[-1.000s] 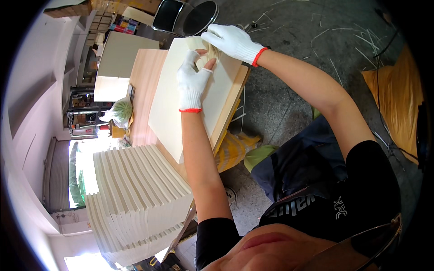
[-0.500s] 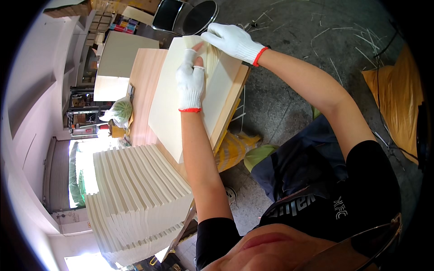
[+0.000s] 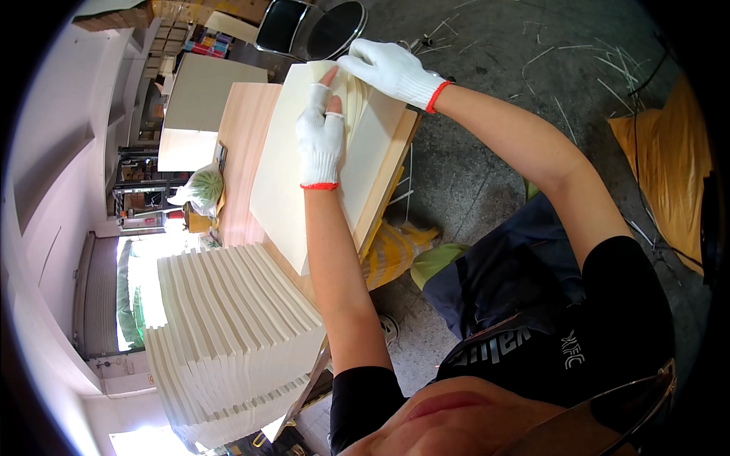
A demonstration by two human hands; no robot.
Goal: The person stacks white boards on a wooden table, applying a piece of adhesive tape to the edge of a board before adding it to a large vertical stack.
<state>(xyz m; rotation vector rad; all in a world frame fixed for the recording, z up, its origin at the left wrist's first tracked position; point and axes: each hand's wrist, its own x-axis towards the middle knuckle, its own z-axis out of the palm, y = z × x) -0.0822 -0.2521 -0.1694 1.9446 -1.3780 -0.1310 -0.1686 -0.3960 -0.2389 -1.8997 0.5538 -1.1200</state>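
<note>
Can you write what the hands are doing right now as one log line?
left hand: flat on cream sheet | right hand: lifting sheet edges at far end | sheet on wooden table | white stack nearby

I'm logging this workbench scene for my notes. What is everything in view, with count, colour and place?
Paper sheets: one loose pile, cream, on the table under both hands.
Table: one, light wood, centre.
Stacked paper bundles: one big stack, white, lower left.
Watermelon in a bag: one, green, left of the table.
Chair: one, dark, top.
Sack: one, orange, floor right.
Left hand: white glove, flat on the sheets.
Right hand: white glove, lifting the sheets' far edges.
</note>
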